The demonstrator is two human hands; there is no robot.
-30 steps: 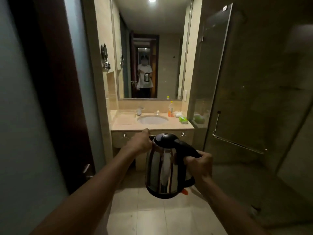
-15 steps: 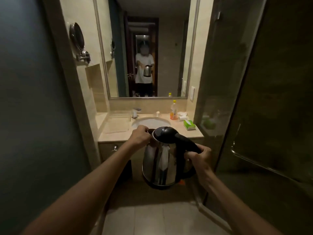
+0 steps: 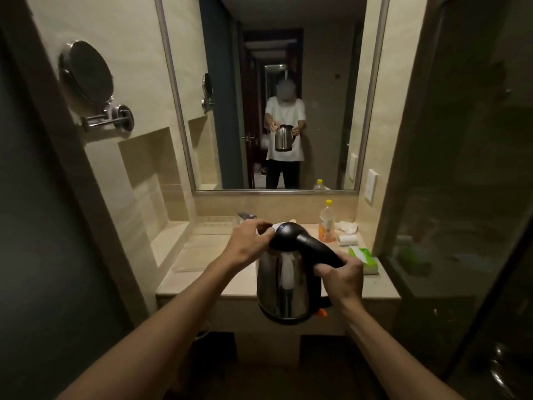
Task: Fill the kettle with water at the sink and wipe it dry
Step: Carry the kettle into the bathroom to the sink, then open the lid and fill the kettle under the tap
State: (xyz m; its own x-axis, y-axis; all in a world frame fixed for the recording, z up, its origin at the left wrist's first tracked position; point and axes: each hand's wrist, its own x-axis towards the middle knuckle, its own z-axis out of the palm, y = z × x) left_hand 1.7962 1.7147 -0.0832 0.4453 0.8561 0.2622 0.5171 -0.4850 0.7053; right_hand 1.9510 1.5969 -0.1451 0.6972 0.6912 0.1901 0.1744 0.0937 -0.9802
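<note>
A steel kettle [image 3: 284, 287] with a black lid and black handle hangs in the air just in front of the vanity counter [image 3: 202, 272]. My right hand [image 3: 341, 277] is closed around the handle and carries it. My left hand [image 3: 249, 241] grips the front edge of the lid near the spout. The kettle and my hands hide the sink basin. Only the top of the tap [image 3: 246, 216] shows behind my left hand.
An orange drink bottle [image 3: 326, 226], white cloths [image 3: 347, 232] and a green tissue pack [image 3: 364, 259] sit on the counter's right side. A big mirror [image 3: 274, 90] hangs above. A glass shower wall [image 3: 461, 197] stands on the right, a round wall mirror [image 3: 86, 73] on the left.
I have walked up to the vanity, so the counter is much nearer. The kettle stays held in both hands, and my left hand now sits on the lid's front.
</note>
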